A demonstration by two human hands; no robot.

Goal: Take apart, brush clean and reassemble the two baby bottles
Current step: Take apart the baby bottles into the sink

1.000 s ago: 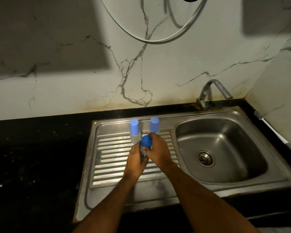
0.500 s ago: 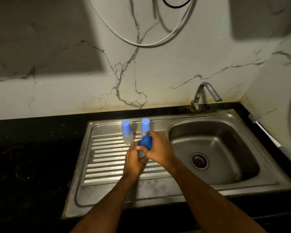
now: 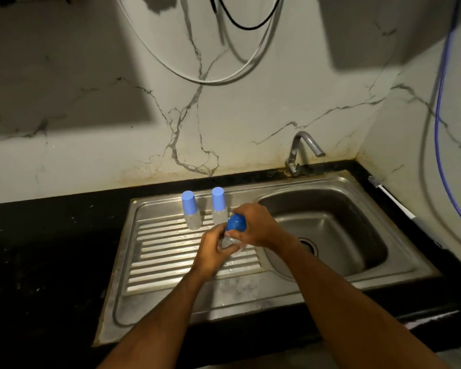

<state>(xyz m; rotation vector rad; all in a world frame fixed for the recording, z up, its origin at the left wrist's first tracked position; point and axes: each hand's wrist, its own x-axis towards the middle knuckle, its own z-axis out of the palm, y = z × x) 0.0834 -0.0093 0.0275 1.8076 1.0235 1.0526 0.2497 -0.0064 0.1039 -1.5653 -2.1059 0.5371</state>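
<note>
Currently both hands meet at frame centre over the ribbed drainboard (image 3: 171, 251) of the steel sink (image 3: 399, 265). Left hand (image 3: 213, 251) wraps its curled fingers round the clear body of a baby bottle (image 3: 230, 242), held just above the ribs. Right hand (image 3: 256, 225) comes in from the right and grips the bottle's blue cap (image 3: 236, 223) (rounded, darker blue than the other two caps). Bottle body is transparent and mostly hidden by the fingers; I cannot tell whether the cap is seated or loose.

Two more bottles stand upright on the drainboard's far edge, just above the hands in frame: left bottle (image 3: 190, 214) and right bottle (image 3: 219, 206), side by side with a small gap. Each has a clear lower body and a tall, tapered, pale-blue cover on top. Right one sits just beside the held cap.

Basin with drain (image 3: 308, 245) is right of centre; tap (image 3: 302, 150) at the back rim, spout pointing right. Black counter (image 3: 51, 249) on the left, marble-pattern wall (image 3: 91, 115) behind, cables (image 3: 224, 75) looping at upper centre. A thin white stick-like item (image 3: 394, 198) lies along the right counter edge (too blurred to identify).
</note>
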